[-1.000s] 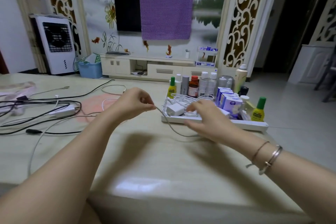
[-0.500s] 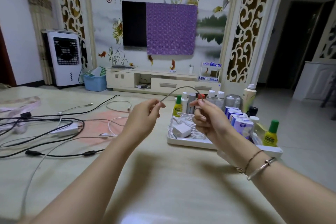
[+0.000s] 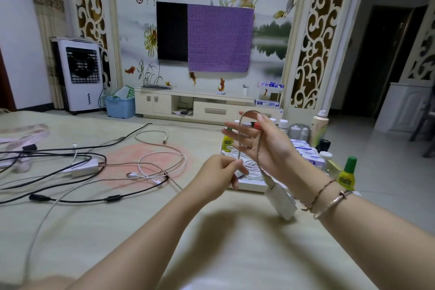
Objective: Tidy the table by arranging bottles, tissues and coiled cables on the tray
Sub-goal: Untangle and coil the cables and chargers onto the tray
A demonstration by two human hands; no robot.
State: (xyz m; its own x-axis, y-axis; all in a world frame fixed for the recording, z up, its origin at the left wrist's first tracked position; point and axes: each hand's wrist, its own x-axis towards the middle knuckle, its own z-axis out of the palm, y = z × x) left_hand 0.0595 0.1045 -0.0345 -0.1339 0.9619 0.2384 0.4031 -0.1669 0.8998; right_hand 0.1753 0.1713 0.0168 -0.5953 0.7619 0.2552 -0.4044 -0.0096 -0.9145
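Black and white cables sprawl loose over the left of the bench, tangled round a white plug adapter, with a thin white cable looped on the pink patch nearer the middle. Beyond them, by the far wall, stand a white air cooler, a blue bin and a low cabinet under a television half covered by a purple cloth.

Left hand sits low in front of the tray, its grip a pinch of thumb and curled fingers on the lower end of a grey cable. Right hand is raised above it, palm turned toward the camera, fingers spread and mostly straight; the grey cable arches over them and runs down across the palm to a white charger block that hangs below the wrist, clear of the bench. Both hands and the cable stand in front of the white tray and hide much of it. On the tray lie coiled white cables, a yellow bottle with a green cap, white-capped bottles behind, blue and white tissue packs, and another yellow bottle at the right end.

Half a second ago the cable spanned between two raised hands; now the left hand has dropped and the cable is draped over the right hand's fingers.
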